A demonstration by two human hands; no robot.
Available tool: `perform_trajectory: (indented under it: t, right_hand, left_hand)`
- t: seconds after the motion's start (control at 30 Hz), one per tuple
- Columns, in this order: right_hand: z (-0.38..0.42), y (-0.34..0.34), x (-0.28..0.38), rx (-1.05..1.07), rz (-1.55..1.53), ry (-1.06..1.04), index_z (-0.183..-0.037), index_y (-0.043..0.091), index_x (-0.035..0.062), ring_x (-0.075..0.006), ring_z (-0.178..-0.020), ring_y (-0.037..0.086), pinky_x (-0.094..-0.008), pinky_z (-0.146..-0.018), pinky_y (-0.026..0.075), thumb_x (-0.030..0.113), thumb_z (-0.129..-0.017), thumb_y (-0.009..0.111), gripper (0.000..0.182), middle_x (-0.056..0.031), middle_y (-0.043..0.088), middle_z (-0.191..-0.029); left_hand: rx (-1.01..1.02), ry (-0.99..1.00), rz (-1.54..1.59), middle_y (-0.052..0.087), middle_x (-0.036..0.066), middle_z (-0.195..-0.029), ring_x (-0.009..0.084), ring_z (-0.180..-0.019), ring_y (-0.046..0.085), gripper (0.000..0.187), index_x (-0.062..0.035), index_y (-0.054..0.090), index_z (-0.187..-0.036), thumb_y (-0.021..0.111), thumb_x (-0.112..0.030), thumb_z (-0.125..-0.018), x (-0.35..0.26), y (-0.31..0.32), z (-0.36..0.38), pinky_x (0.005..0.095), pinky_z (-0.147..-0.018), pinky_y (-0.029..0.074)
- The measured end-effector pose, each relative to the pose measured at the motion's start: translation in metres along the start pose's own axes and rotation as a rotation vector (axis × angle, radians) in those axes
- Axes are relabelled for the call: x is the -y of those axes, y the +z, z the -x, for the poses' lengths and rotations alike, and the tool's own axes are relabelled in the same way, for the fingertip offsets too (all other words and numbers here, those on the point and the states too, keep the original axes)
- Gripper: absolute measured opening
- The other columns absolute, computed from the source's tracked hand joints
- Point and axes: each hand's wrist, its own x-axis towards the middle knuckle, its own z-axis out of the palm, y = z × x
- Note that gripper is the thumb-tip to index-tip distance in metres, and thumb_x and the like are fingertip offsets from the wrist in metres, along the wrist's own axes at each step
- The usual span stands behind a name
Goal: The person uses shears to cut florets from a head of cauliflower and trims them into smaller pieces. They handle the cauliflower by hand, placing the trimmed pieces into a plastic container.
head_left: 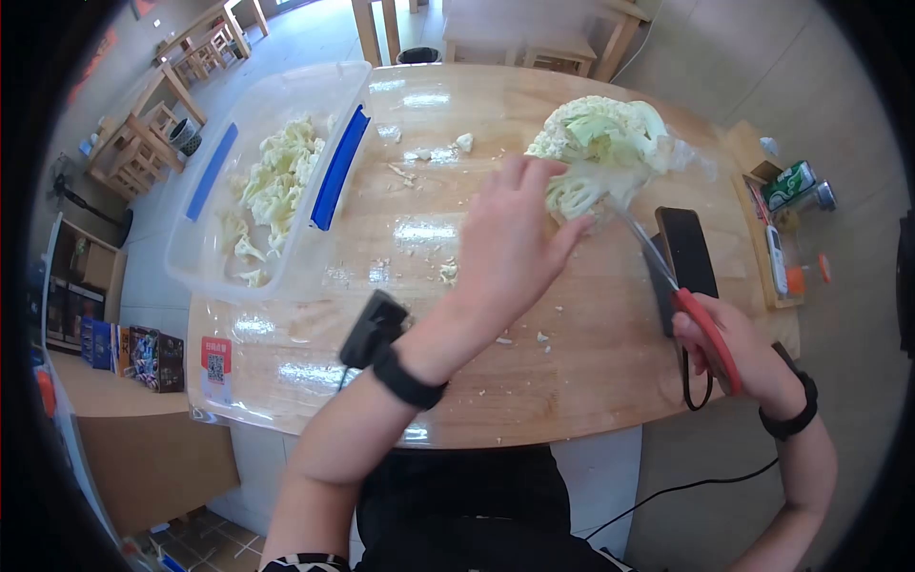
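A large cauliflower head (596, 133) lies at the back right of the wooden table (400, 315), with a cut piece (579, 191) at its near side. My left hand (512, 234) is at the left of that piece, thumb apart from the fingers; the fingertips overlap the cauliflower's edge, and whether they grip it is unclear. Red-handled scissors (710, 338) are in my right hand (734, 348), their blades pointing up-left to the cauliflower's underside. Cut florets (281, 176) lie inside a clear plastic box (315, 86) with blue latches at the left.
A phone (688, 250) lies right of the scissor blades. Behind it are a wooden tray (753, 229), a green can (788, 184) and a white device (777, 257). Small cauliflower crumbs (448, 272) dot the table. A QR-code card (216, 367) is at the front left.
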Motion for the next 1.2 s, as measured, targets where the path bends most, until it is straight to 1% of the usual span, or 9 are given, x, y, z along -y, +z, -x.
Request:
perform_trajectory:
  t: [0.13,0.3,0.63,0.73,0.8,0.9,1.03,1.1,1.2]
  right_hand:
    - [-0.016,0.001,0.023,0.142,-0.111,0.120,-0.072,0.047,0.0078,-0.0072,-0.051,0.043,-0.0219,-0.046,0.040,0.045,-0.085,0.052,0.040,0.0017,0.042,-0.064]
    - [-0.031,0.013,0.033,0.058,-0.098,0.126,-0.068,0.044,0.0088,-0.0069,-0.046,0.045,-0.0209,-0.041,0.040,0.042,-0.089,0.046,0.040,0.0018,0.043,-0.060]
    - [-0.033,0.024,0.042,0.062,0.004,0.074,-0.065,0.046,0.0061,-0.0083,-0.043,0.045,-0.0239,-0.041,0.040,0.044,-0.088,0.049,0.044,0.0010,0.043,-0.055]
    - [-0.007,0.019,0.055,0.097,-0.070,0.081,-0.068,0.047,0.0059,-0.0076,-0.044,0.047,-0.0225,-0.041,0.040,0.040,-0.089,0.049,0.040,0.0006,0.045,-0.056]
    - [0.006,0.026,0.050,0.077,-0.126,0.052,-0.070,0.047,0.0059,-0.0073,-0.044,0.047,-0.0220,-0.040,0.040,0.037,-0.089,0.049,0.037,0.0009,0.045,-0.056]
    - [0.016,0.045,0.032,0.079,-0.259,-0.058,-0.076,0.047,0.0052,-0.0070,-0.045,0.048,-0.0212,-0.042,0.041,0.030,-0.090,0.049,0.029,0.0009,0.045,-0.057]
    - [0.008,0.074,0.021,0.110,-0.466,-0.164,-0.084,0.048,0.0036,-0.0074,-0.051,0.050,-0.0204,-0.047,0.043,0.026,-0.089,0.051,0.023,-0.0021,0.050,-0.066]
    - [0.002,0.095,0.030,-0.025,-0.538,-0.356,-0.085,0.048,0.0034,-0.0074,-0.051,0.050,-0.0207,-0.047,0.043,0.022,-0.086,0.055,0.020,-0.0018,0.050,-0.067]
    - [-0.018,0.115,0.041,-0.047,-0.682,-0.531,-0.093,0.046,0.0028,-0.0086,-0.065,0.053,-0.0215,-0.057,0.045,0.005,-0.079,0.061,0.020,-0.0046,0.052,-0.080]
  left_hand:
    - [-0.035,-0.047,-0.072,0.055,0.011,-0.095,0.0293,-0.094,0.049,0.032,-0.0049,0.057,-0.093,0.071,-0.018,-0.068,0.012,0.036,-0.005,0.0387,-0.081,0.042]
    - [-0.135,-0.056,-0.115,0.053,0.005,-0.091,0.0245,-0.090,0.046,0.034,-0.0102,0.058,-0.090,0.072,-0.023,-0.062,0.014,0.044,-0.003,0.0361,-0.080,0.035]
    - [-0.159,-0.034,-0.036,0.057,0.007,-0.084,0.0266,-0.088,0.049,0.029,-0.0102,0.059,-0.088,0.069,-0.020,-0.063,0.024,0.040,-0.011,0.0356,-0.074,0.038]
    - [-0.108,-0.178,0.187,0.059,0.005,-0.084,0.0217,-0.089,0.051,0.028,-0.0089,0.058,-0.095,0.067,-0.019,-0.070,0.031,0.013,-0.009,0.0324,-0.074,0.040]
    - [0.250,-0.527,0.937,0.058,0.004,-0.094,0.0143,-0.088,0.053,0.030,-0.0092,0.054,-0.109,0.059,-0.017,-0.081,0.021,-0.022,-0.004,0.0292,-0.075,0.042]
    - [0.356,-0.712,1.247,0.055,0.004,-0.106,0.0096,-0.087,0.053,0.034,-0.0098,0.047,-0.121,0.049,-0.014,-0.088,0.012,-0.066,0.008,0.0281,-0.077,0.044]
    - [0.499,-0.771,1.561,0.053,0.007,-0.112,0.0130,-0.098,0.054,0.035,-0.0117,0.040,-0.125,0.045,-0.015,-0.091,0.019,-0.086,0.023,0.0302,-0.081,0.046]
    - [0.547,-0.751,1.615,0.052,0.008,-0.115,0.0147,-0.104,0.052,0.035,-0.0106,0.038,-0.125,0.045,-0.012,-0.090,0.019,-0.091,0.025,0.0316,-0.085,0.045]
    - [0.540,-0.685,1.667,0.052,0.009,-0.116,0.0168,-0.109,0.051,0.034,-0.0085,0.037,-0.123,0.046,-0.008,-0.090,0.017,-0.090,0.030,0.0319,-0.089,0.043]
